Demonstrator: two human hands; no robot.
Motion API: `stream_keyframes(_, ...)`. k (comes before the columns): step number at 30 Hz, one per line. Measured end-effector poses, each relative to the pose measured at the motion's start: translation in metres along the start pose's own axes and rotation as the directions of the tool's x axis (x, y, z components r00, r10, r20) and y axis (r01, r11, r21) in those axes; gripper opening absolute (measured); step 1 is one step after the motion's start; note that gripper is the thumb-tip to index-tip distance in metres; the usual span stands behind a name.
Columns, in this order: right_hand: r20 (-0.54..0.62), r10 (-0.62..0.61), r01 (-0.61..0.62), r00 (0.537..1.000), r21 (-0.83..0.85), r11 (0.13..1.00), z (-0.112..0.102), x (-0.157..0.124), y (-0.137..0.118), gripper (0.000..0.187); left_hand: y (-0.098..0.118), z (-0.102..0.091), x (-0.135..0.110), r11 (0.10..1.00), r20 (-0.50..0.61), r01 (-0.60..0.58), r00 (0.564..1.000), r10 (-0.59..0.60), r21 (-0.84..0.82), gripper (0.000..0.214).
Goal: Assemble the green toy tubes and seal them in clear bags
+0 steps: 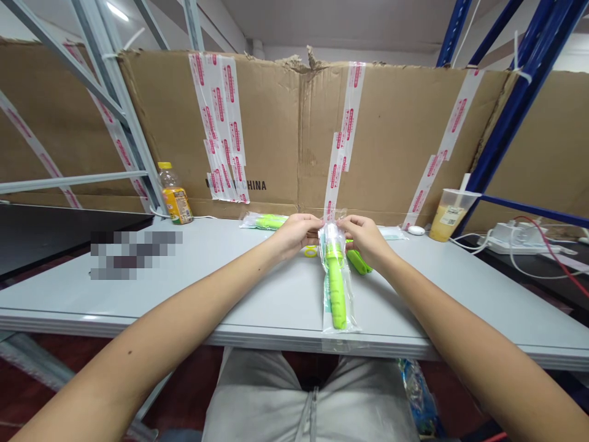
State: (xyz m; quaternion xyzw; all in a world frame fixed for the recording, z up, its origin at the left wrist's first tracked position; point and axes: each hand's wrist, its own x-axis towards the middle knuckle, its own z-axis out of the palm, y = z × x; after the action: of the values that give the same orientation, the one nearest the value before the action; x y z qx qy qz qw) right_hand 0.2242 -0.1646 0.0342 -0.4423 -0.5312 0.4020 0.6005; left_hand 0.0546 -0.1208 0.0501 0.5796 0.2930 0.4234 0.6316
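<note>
A clear plastic bag (350, 307) lies lengthwise towards me on the table. Inside it is a bright green-handled tool (337, 288) with a clear upper part; its exact kind does not show. My left hand (297, 236) pinches the bag's far end from the left. From the right, my right hand (368, 240) pinches the same end, its fingertips partly hidden. Beside the right hand lies a loose green object (359, 261), partly covered by it. Yellow scissor handles (310, 251) show just below my left hand.
Behind my left hand lies another bagged green item (264, 221). A juice bottle (177, 195) stands at the back left, a drink cup (451, 215) with a straw at the back right. A cardboard wall (271, 123) closes off the back; a power strip (515, 242) with cables sits far right.
</note>
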Motion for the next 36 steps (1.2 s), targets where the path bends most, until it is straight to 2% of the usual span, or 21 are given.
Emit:
stream_keyframes(9, 0.006, 0.046, -0.047, 0.999, 0.101, 0.994, -0.003, 0.004, 0.002, 0.021, -0.003, 0.000, 0.001, 0.998, -0.046, -0.065, 0.997, 0.066, 0.020, 0.015)
stream_keyframes(18, -0.069, 0.135, -0.120, 0.988, 0.187, 0.975, -0.003, 0.007, 0.004, 0.017, -0.004, 0.001, 0.001, 1.000, -0.052, -0.010, 0.999, 0.012, 0.028, 0.006)
stream_keyframes(27, -0.117, 0.157, -0.122, 0.981, 0.263, 0.957, -0.003, 0.005, -0.002, 0.018, 0.000, 0.011, -0.007, 1.000, -0.108, 0.019, 0.994, -0.018, 0.008, 0.003)
stream_keyframes(36, -0.081, 0.092, -0.069, 0.993, 0.252, 0.965, 0.000, 0.000, -0.005, 0.020, -0.002, 0.013, -0.008, 0.977, -0.108, -0.133, 0.982, 0.153, 0.167, 0.008)
